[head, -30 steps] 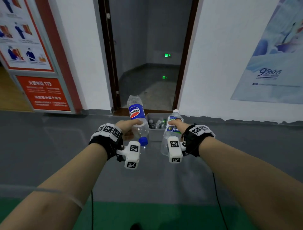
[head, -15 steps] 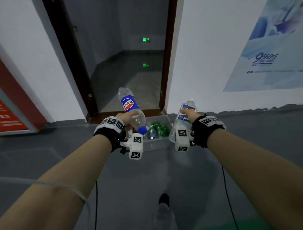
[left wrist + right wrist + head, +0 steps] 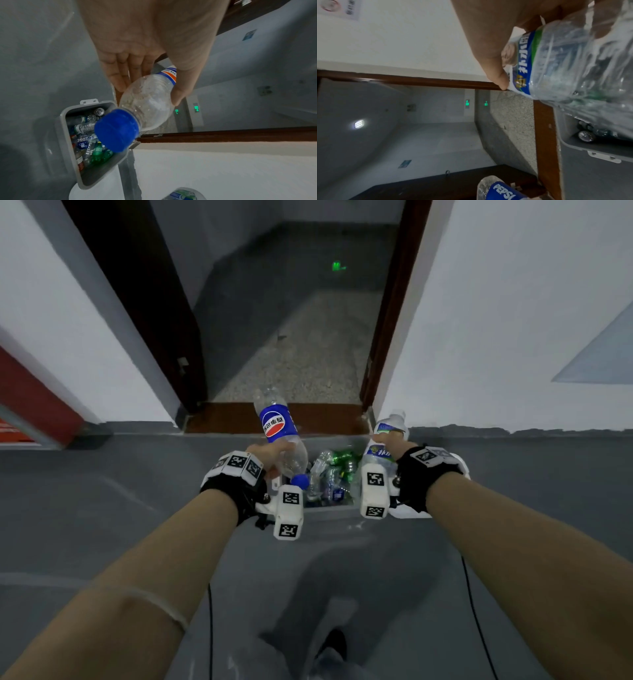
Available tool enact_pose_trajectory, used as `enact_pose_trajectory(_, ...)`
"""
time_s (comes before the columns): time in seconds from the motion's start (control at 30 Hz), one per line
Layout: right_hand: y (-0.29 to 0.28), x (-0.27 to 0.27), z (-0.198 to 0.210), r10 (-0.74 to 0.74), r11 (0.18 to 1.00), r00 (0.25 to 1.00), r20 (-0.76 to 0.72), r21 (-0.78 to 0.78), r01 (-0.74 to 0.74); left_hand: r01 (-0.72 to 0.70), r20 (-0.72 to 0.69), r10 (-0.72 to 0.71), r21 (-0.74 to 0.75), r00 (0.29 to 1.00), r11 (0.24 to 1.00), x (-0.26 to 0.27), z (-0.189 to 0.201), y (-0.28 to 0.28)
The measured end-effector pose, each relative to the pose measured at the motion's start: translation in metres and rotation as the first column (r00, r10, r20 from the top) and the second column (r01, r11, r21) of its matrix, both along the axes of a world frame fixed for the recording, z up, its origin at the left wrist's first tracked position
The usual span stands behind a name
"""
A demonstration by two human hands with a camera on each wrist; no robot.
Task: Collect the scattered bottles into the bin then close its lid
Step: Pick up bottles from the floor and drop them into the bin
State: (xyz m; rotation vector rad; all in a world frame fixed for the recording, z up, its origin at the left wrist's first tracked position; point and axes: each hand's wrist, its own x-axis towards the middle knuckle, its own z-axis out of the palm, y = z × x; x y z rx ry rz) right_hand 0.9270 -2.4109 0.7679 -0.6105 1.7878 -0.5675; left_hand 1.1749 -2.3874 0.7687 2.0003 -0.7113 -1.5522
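Note:
My left hand [image 3: 274, 451] grips a clear Pepsi bottle [image 3: 278, 433] with a blue label, tilted so its blue cap [image 3: 300, 481] points down over the grey bin [image 3: 329, 512]. In the left wrist view, fingers and thumb wrap the Pepsi bottle [image 3: 149, 98] above the open bin [image 3: 62, 121]. My right hand [image 3: 388, 438] holds a crumpled clear water bottle [image 3: 378, 455] upright over the bin's right side. Its blue-green label shows in the right wrist view on the water bottle [image 3: 565, 65]. Several clear and green bottles [image 3: 334, 470] lie inside the bin.
The bin stands on grey floor before an open doorway with a brown threshold [image 3: 239, 417] and dark frame [image 3: 154, 320]. White walls flank it. A white lid-like piece [image 3: 412, 513] lies by the bin's right side, mostly hidden. My foot [image 3: 334, 643] is below.
I have walked up to the bin; it now sits directly under both hands. Both bottles stay gripped as before, and the view has tilted downward.

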Motion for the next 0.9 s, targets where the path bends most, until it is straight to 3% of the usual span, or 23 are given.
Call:
enact_pose_trajectory(0.17,-0.063,-0.001,-0.088,0.129,0.992,0.991,0.044,0.002,-0.129,-0.015,-0.051,0.020,0.094,0.998,0.995,0.006,-0.083,-0.076)
enact_pose_trajectory(0.27,-0.099,0.012,-0.144,0.071,0.995,0.997,0.024,0.063,-0.073,0.016,-0.080,-0.003,0.163,0.997,0.986,0.005,-0.139,-0.117)
enact_pose_trajectory(0.43,-0.162,0.029,-0.247,-0.087,0.968,0.996,0.032,0.240,0.077,0.190,-0.119,-0.159,0.324,0.980,0.927,0.006,-0.262,-0.179)
enact_pose_trajectory(0.6,-0.203,0.043,-0.314,-0.234,0.903,0.970,0.060,0.384,0.194,0.289,-0.073,-0.286,0.432,0.955,0.854,0.021,-0.306,-0.217)
enact_pose_trajectory(0.73,-0.222,0.048,-0.330,-0.328,0.836,0.945,0.011,0.470,0.285,0.290,-0.058,-0.302,0.497,0.951,0.818,0.025,-0.327,-0.250)
enact_pose_trajectory(0.9,-0.229,0.034,-0.344,-0.304,0.820,0.953,-0.001,0.508,0.263,0.243,-0.095,-0.229,0.539,0.969,0.806,0.018,-0.339,-0.275)
